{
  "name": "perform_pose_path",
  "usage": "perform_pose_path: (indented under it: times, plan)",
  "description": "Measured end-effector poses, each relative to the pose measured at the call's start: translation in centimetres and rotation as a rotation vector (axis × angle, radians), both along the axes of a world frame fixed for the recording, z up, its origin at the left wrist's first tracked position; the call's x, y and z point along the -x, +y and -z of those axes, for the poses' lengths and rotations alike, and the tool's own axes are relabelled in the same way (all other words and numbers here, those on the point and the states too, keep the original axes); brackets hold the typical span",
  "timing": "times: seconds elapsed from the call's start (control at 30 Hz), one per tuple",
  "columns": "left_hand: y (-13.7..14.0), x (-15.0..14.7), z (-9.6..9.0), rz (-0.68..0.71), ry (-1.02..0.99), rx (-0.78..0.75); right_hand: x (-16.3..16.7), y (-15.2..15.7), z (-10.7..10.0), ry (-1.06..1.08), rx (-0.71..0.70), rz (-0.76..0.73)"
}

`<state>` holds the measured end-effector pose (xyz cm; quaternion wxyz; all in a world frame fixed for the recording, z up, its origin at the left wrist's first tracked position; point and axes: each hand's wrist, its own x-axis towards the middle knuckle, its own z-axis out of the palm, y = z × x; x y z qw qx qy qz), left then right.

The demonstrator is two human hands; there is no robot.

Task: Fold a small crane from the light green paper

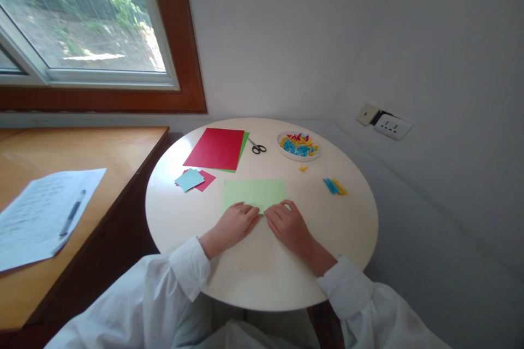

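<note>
A light green sheet of paper [255, 192] lies in front of me on the round white table. My left hand [239, 220] is at its near edge, with the fingers closed on the paper. Close beside it, my right hand [287, 226] grips the same edge, fingers curled and pressed together. The hands nearly meet at the middle of that edge, where a small bit of paper seems raised. My fingers hide most of the near edge, so I cannot tell exactly how it is bent.
Beyond the sheet lie red paper [216, 148] over green paper [243, 151], black-handled scissors [257, 148] and a white dish [280, 148] of small folded paper pieces. Small blue squares [190, 179] are left; blue and yellow strips [334, 186] are right. A wooden desk [123, 174] stands at far left.
</note>
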<state>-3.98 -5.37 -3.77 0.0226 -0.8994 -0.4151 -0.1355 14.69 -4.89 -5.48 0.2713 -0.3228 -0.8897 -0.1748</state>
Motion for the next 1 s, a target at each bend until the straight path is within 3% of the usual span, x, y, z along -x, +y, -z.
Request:
perform_pose_path:
  times: [0.43, 1.0]
  plan:
    - [-0.4, 0.0, -0.4, 0.045, -0.016, -0.011, 0.5, -0.6, -0.8, 0.052, -0.011, -0.006]
    - [0.0, 2.3, 0.6, 0.071, -0.235, -0.099, -4.5, -0.7, -1.4, 0.079, -0.090, 0.077]
